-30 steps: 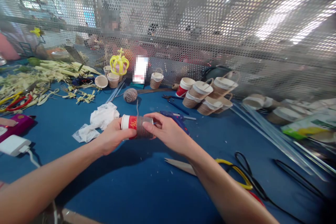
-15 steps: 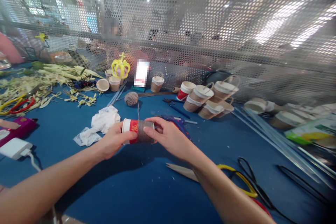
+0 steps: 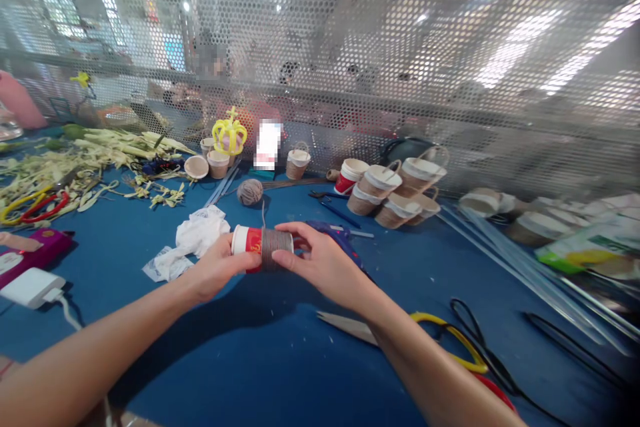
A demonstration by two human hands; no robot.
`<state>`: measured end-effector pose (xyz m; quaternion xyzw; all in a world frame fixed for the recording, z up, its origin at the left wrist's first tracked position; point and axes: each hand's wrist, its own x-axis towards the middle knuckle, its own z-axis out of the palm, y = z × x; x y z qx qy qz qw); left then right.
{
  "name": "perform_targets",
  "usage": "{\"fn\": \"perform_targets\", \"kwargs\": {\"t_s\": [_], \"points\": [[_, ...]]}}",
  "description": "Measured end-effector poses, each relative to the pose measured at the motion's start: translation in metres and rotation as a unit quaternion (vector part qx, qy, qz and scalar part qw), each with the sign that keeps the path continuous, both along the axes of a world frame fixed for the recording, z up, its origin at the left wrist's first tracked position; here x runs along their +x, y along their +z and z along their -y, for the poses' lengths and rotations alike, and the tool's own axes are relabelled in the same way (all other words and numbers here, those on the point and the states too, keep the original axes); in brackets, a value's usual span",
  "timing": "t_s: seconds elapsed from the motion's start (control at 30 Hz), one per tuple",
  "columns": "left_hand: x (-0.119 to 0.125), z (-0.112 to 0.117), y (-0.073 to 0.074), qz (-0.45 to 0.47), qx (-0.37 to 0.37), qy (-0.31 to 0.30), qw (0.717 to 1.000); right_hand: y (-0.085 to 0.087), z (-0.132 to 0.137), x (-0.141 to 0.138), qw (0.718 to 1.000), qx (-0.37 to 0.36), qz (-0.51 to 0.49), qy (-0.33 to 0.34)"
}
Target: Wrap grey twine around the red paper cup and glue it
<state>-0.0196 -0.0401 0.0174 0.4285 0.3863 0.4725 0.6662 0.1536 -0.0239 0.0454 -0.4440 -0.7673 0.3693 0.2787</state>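
Note:
Between my hands a red and white paper cup (image 3: 254,240) lies on its side in the air, about half of it wound with grey-brown yarn (image 3: 277,248). My left hand (image 3: 219,265) is closed around the white-rimmed end. My right hand (image 3: 320,255) grips the wound end, its thumb on the yarn and fingers behind. A strand rises from the cup toward a ball of yarn (image 3: 249,192) on the table. Crumpled white plastic (image 3: 201,230) lies beside my left hand. Behind my right hand rests a blue glue gun (image 3: 340,240), partly hidden.
Scissors (image 3: 347,327) with yellow and red handles lie under my right forearm. Several wrapped cups (image 3: 383,180) stand at the back right, near long clear sticks (image 3: 520,273). Dried husks (image 3: 100,153) cover the left. A perforated metal screen (image 3: 300,33) rises behind the table.
The view has shifted slightly. Both hands keep their hold on the cup, and the yarn winding looks nearly the same.

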Motion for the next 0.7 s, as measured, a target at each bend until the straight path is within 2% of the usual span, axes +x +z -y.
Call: {"fn": "perform_targets", "kwargs": {"t_s": [0.07,0.13,0.23,0.3,0.37,0.5,0.7], "points": [[-0.002,-0.002,0.004,0.021,-0.032,-0.013,0.999,0.0,0.004,0.001,0.999,0.035,-0.007,0.003],[-0.002,-0.004,0.007,0.054,-0.079,-0.022,0.995,-0.001,0.009,0.003,0.993,0.116,0.012,0.008],[0.0,-0.004,0.009,0.091,-0.152,-0.036,0.984,-0.006,0.022,0.007,0.969,0.242,0.047,0.032],[0.003,-0.003,0.008,0.1,-0.168,-0.046,0.98,-0.011,0.03,0.009,0.949,0.304,0.074,0.045],[0.005,0.0,0.006,0.102,-0.15,-0.055,0.982,-0.016,0.037,0.01,0.932,0.346,0.099,0.052],[0.009,0.004,0.002,0.074,-0.112,-0.065,0.989,-0.026,0.047,0.011,0.915,0.381,0.121,0.052],[0.013,0.008,0.0,0.009,-0.09,-0.049,0.995,-0.031,0.055,0.015,0.921,0.368,0.12,0.034]]}}
